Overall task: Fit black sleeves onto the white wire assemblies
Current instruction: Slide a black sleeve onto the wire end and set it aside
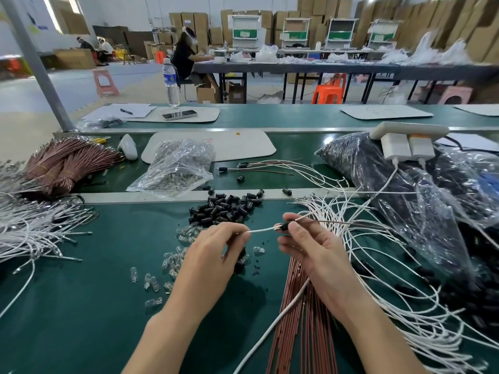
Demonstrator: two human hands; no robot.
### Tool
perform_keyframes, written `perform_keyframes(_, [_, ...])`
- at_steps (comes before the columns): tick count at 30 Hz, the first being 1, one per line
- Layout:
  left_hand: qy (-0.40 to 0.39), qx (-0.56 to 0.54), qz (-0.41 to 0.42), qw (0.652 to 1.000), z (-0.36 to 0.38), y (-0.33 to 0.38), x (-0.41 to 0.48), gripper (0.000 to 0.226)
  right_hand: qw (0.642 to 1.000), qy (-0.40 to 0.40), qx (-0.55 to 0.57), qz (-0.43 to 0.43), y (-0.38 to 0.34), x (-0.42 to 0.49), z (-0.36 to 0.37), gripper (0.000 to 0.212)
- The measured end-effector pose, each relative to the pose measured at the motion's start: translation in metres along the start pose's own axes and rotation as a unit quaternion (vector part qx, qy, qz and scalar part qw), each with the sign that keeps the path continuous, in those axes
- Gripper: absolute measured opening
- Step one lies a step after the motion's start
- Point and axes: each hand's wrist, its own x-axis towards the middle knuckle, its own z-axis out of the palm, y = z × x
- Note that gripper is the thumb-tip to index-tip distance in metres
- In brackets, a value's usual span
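Observation:
My left hand [216, 247] pinches a white wire [260, 229] near its end, above the green bench. My right hand [307, 244] pinches a black sleeve [284, 226] at that wire's tip; a white and a brown wire run out of the sleeve to the right. A heap of loose black sleeves [225, 209] lies just beyond my hands. More white wires [378, 279] fan out at the right, and another bundle of white wires [29, 230] lies at the left.
Small clear bulbs [167, 265] are scattered left of my left hand. Brown wires [299, 306] lie under my right wrist. A clear bag of metal parts [175, 168], a brown wire bundle [67, 163] and large bags of black parts [391, 179] sit further back. A water bottle [171, 82] stands beyond.

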Motion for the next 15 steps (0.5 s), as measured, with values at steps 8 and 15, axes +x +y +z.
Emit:
perform_keyframes(8, [-0.033,-0.096,-0.033,0.994,0.0059,0.0056,-0.0001,0.021,0.997,-0.047,-0.064,0.012,0.0037,-0.0034,0.0038,0.027])
perform_keyframes(15, [-0.05,-0.118,-0.047,0.991,0.0096,0.0065,-0.0037,0.013,0.995,-0.057,-0.085,0.012,0.0054,-0.0038,0.0053,0.024])
